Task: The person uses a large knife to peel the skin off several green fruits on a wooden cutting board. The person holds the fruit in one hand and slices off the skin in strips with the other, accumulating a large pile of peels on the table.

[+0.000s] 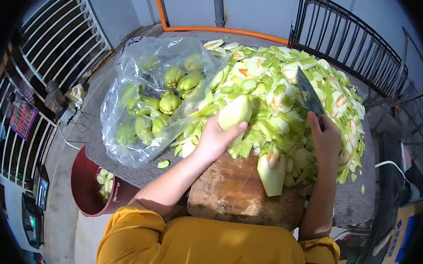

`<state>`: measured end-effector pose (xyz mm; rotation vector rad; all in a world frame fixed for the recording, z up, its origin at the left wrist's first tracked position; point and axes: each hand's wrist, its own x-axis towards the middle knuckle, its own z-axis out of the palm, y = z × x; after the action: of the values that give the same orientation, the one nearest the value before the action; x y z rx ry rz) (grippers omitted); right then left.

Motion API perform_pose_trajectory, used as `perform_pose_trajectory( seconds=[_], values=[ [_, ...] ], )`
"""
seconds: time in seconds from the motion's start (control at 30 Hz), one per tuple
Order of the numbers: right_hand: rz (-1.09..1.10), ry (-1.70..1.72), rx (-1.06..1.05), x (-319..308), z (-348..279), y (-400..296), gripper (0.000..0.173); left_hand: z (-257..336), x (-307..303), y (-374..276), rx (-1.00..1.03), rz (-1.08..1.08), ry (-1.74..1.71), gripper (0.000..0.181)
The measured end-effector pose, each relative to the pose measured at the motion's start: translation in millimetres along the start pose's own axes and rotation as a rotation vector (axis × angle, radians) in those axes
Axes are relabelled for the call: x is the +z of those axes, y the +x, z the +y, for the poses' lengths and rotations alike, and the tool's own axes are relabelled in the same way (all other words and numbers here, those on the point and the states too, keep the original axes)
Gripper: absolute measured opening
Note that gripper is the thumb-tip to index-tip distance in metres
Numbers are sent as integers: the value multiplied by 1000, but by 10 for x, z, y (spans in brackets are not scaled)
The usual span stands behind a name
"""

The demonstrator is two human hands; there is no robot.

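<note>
My left hand (218, 134) grips a peeled, pale green chayote (236, 112) above the near edge of a heap of peelings (249, 85). In my right hand (324, 134) is a knife (309, 92), its dark, wet-looking blade pointing up and away over the heap. Closest to me lies a worn wooden cutting board (226, 190), partly covered by the peelings. A large cut piece of chayote (272, 173) with a brownish core rests on the board's right part. Unpeeled chayotes (170, 102) sit in an open clear plastic bag (122, 79) left of the heap.
A dark red bucket (83, 186) holding several peeled chayotes (105, 182) stands below the table's (130, 174) left edge. Behind the table run an orange pipe (234, 32) and a black metal rack (345, 42). A cardboard box (398, 235) is at the lower right.
</note>
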<state>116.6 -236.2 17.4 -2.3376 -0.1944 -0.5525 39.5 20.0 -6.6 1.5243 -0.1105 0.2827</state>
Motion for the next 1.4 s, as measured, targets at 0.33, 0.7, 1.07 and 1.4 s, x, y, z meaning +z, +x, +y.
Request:
perform_pose_trajectory(
  seconds=[0.33, 0.7, 1.07, 1.4],
  values=[
    [-299, 382, -898, 16, -585, -393, 45, -122, -183, 41, -89, -231, -738, 53],
    [-277, 386, -983, 20, -621, -431, 48, 9, -113, -92, -189, -283, -759, 74],
    [-246, 251, -547, -12, -530, -384, 44, -77, -156, -128, -251, -386, -816, 68],
    [-391, 419, -839, -173, -428, -302, 58, -63, -245, -29, -222, -320, -683, 67]
  ],
)
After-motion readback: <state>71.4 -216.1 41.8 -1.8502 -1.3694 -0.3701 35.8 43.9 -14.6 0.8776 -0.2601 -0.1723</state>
